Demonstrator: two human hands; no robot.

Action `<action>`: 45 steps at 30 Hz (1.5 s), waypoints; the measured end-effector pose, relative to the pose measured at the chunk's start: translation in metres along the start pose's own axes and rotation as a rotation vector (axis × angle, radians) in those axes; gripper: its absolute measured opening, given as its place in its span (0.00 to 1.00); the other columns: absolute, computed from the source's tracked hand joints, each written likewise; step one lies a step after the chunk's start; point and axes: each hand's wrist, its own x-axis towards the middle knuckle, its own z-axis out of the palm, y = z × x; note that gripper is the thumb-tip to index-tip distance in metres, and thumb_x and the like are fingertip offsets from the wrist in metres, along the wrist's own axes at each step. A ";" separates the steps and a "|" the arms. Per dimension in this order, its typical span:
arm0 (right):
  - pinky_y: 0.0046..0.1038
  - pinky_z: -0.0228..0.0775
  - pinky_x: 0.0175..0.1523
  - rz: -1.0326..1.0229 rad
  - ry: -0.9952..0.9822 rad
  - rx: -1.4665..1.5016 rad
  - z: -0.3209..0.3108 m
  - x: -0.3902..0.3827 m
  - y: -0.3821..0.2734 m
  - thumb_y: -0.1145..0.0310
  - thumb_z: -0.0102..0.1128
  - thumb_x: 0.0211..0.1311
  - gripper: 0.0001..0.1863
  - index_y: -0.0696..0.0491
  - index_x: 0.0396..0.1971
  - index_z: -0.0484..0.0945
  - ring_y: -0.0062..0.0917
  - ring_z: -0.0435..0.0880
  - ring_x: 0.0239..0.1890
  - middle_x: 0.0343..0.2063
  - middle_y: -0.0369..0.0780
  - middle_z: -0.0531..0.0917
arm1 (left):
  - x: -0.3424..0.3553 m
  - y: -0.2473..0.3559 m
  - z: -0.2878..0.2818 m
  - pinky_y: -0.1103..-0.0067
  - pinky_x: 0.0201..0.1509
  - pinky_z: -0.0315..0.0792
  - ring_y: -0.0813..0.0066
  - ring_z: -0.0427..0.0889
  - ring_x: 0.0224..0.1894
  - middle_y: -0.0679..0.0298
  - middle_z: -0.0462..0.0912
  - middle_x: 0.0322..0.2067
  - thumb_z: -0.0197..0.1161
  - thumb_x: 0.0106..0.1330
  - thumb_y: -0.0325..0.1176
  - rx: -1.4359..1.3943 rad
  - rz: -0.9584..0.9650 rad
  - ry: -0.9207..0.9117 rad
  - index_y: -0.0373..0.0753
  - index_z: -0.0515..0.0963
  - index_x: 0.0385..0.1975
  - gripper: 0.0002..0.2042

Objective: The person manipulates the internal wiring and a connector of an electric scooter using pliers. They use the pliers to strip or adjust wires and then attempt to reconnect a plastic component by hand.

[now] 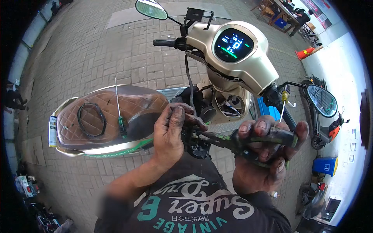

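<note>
here, beyond hands (169,134) (256,169) and dark part (226,142), a compartment (240,102) holds small items (232,108)

Held part (278,136): matt, probably plastic | Seat (110,106): quilted, leather-like | Cowl (258,62): smooth, glossy plastic

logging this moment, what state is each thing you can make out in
scooter display: lit
left mirror: turned outward
green-handled screwdriver: lying on seat
black ring: lying on seat
right hand: closed around dark part
left hand: fingers bent, grip unclear
</note>
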 end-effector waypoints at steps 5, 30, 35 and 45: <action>0.45 0.69 0.48 -0.036 0.022 -0.070 0.005 -0.002 0.004 0.60 0.56 0.59 0.33 0.38 0.64 0.54 0.35 0.73 0.45 0.34 0.39 0.72 | 0.001 0.000 0.003 0.74 0.33 0.78 0.65 0.80 0.28 0.56 0.76 0.26 0.45 0.69 0.44 0.016 0.007 0.026 0.33 0.67 0.39 0.17; 0.36 0.68 0.43 0.138 -0.129 -0.135 0.011 0.002 0.002 0.62 0.56 0.58 0.32 0.41 0.63 0.56 0.34 0.72 0.45 0.35 0.39 0.73 | -0.001 0.006 0.002 0.82 0.31 0.74 0.76 0.79 0.26 0.63 0.75 0.23 0.43 0.71 0.42 0.136 0.072 0.027 0.33 0.68 0.36 0.16; 0.40 0.69 0.47 -0.068 0.123 -0.102 0.019 -0.007 -0.001 0.62 0.55 0.59 0.32 0.37 0.63 0.55 0.36 0.72 0.45 0.30 0.35 0.73 | 0.002 -0.006 -0.011 0.75 0.34 0.76 0.67 0.80 0.28 0.55 0.77 0.26 0.46 0.69 0.44 0.165 0.074 -0.024 0.34 0.67 0.38 0.16; 0.40 0.71 0.46 -0.008 -0.024 -0.725 -0.020 -0.014 0.019 0.67 0.55 0.57 0.16 0.54 0.46 0.74 0.45 0.74 0.45 0.33 0.47 0.74 | -0.001 -0.008 -0.019 0.74 0.35 0.76 0.65 0.80 0.29 0.54 0.77 0.26 0.48 0.69 0.42 0.108 0.085 0.017 0.34 0.67 0.38 0.15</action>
